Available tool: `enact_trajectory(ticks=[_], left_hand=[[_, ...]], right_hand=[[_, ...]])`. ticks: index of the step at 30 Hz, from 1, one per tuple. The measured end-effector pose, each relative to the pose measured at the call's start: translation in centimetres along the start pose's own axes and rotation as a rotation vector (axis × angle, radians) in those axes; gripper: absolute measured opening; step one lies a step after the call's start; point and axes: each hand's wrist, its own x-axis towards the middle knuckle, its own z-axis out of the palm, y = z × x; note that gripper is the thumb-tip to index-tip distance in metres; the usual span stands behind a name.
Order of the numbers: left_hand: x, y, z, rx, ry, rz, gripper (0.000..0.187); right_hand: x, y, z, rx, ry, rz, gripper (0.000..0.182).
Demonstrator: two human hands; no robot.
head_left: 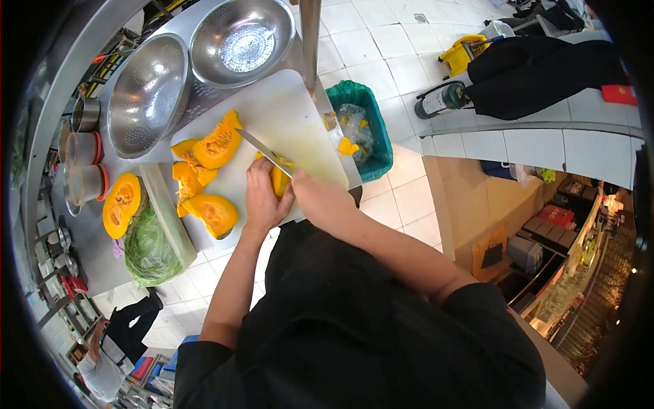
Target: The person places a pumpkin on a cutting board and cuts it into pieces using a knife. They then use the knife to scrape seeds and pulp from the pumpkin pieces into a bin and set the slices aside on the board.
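My right hand (317, 198) is closed round the handle of a knife (262, 148), whose blade points up and to the left over the white cutting board (293, 102). Under the knife lies an orange pumpkin piece (279, 181). My left hand (264, 194) presses its bent fingers on that piece, close to the blade. To the left on the board are several cut pumpkin pieces (216, 213), some with seeds and pulp showing. A larger pumpkin half (123, 204) rests beyond the board's left side, cut face up.
Two metal colanders (146, 95) stand behind the board. Green vegetables in plastic (153, 245) lie at the left, near lidded containers (84, 184). A green-lined bin (378, 129) stands right of the board, with pumpkin scraps (347, 146) at its edge. Another person (102, 368) is at lower left.
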Motion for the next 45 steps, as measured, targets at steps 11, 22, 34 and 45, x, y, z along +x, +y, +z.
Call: enact_trajectory(ticks=[11, 22, 34, 45], left_hand=[[-0.2, -0.7, 0.2, 0.005, -0.038, -0.011, 0.066], [1.0, 1.0, -2.9, -0.106, -0.329, 0.23, 0.056], [1.0, 1.5, -1.0, 0.061, -0.301, 0.146, 0.052], [1.5, 1.3, -1.1, 0.003, -0.255, 0.204, 0.052]], right_hand=[[3.9, 6.0, 4.8, 0.041, 0.116, -0.1, 0.017], [-2.1, 8.7, 0.5, 0.17, 0.182, 0.135, 0.028], [-8.5, 2.0, -0.4, -0.186, 0.123, 0.028, 0.023], [-4.3, 3.8, -3.2, -0.044, -0.074, 0.064, 0.018]])
